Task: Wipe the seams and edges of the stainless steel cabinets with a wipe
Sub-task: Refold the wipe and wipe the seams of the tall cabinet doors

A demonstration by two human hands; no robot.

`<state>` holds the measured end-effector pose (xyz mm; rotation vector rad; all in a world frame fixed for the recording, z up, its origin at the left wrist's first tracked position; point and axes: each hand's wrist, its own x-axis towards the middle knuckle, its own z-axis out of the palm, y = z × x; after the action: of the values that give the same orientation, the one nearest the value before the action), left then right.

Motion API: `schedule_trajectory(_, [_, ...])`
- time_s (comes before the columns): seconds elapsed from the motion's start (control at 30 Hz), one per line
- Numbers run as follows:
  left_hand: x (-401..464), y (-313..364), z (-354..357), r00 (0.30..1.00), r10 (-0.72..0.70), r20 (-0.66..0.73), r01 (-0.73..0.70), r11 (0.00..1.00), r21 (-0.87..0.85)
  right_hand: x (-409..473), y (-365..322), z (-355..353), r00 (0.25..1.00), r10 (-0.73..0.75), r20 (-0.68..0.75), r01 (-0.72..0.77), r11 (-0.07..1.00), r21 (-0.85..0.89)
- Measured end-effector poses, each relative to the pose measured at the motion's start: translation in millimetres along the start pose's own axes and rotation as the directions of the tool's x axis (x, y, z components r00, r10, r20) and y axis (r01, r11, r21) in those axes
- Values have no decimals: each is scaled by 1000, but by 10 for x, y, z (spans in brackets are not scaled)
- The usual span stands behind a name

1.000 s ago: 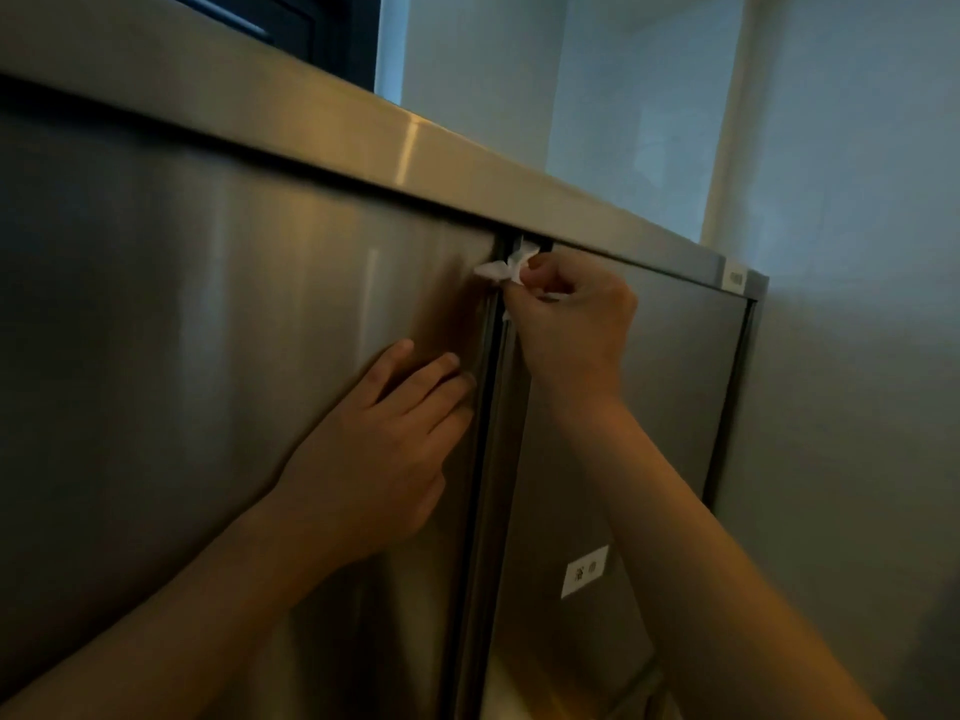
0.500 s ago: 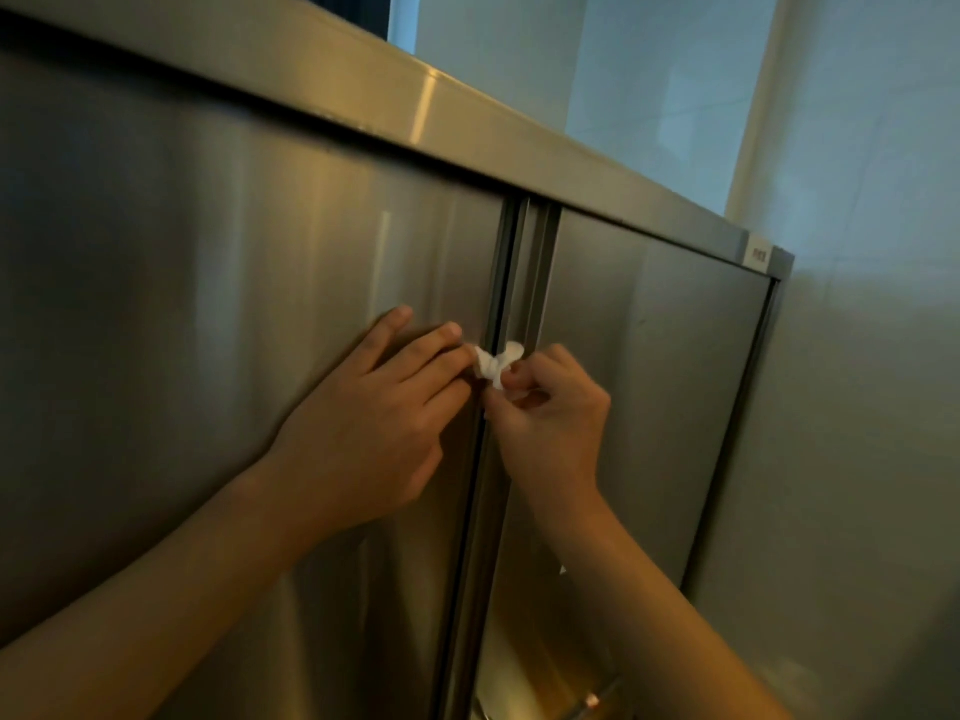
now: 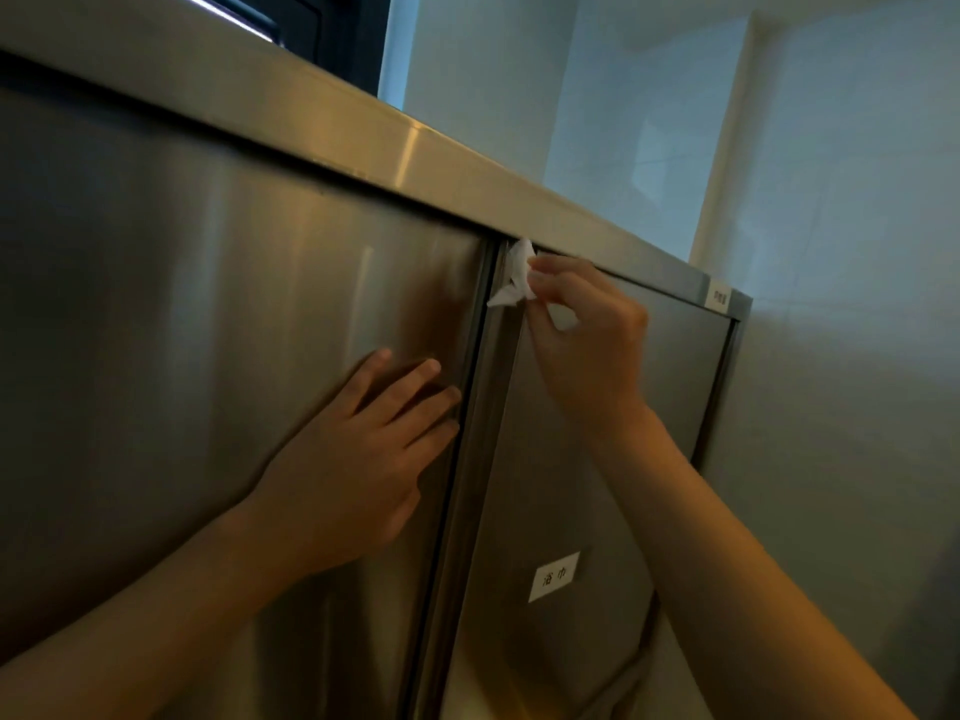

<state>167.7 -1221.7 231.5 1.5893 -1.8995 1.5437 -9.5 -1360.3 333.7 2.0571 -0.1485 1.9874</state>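
A stainless steel cabinet (image 3: 208, 314) fills the left and middle of the head view, with two doors that meet at a vertical seam (image 3: 467, 439). My right hand (image 3: 587, 335) pinches a small crumpled white wipe (image 3: 515, 275) against the top of that seam, just under the cabinet's top edge (image 3: 415, 158). My left hand (image 3: 358, 459) lies flat on the left door, fingers straight, their tips close to the seam.
The right door (image 3: 665, 387) carries a white label (image 3: 554, 576) low down; a second small label (image 3: 720, 297) sits on the top rim's right corner. A pale wall (image 3: 841, 356) stands right beside the cabinet. A dark window frame (image 3: 291, 18) shows above.
My right hand has slid the wipe back up the seam from mid-height to the top. My left hand stays pressed on the left door.
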Motion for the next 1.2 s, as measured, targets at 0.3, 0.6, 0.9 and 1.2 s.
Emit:
schedule_trajectory(0.3, [2, -2, 22, 1000, 0, 10, 0, 1000, 3, -208, 81, 252, 985, -131, 109, 147, 978, -151])
schedule_trajectory(0.6, [-6, 15, 31, 1000, 6, -25, -6, 1000, -4, -877, -20, 89, 932, -156, 328, 201, 974, -107])
schedule_trajectory(0.9, [-9, 1, 17, 1000, 7, 2, -7, 1000, -14, -513, 6, -131, 925, -197, 324, 238, 967, -93])
schedule_trajectory(1.2, [-14, -5, 33, 1000, 3, -26, -4, 1000, -13, 131, 174, 53, 952, -234, 199, 268, 948, -171])
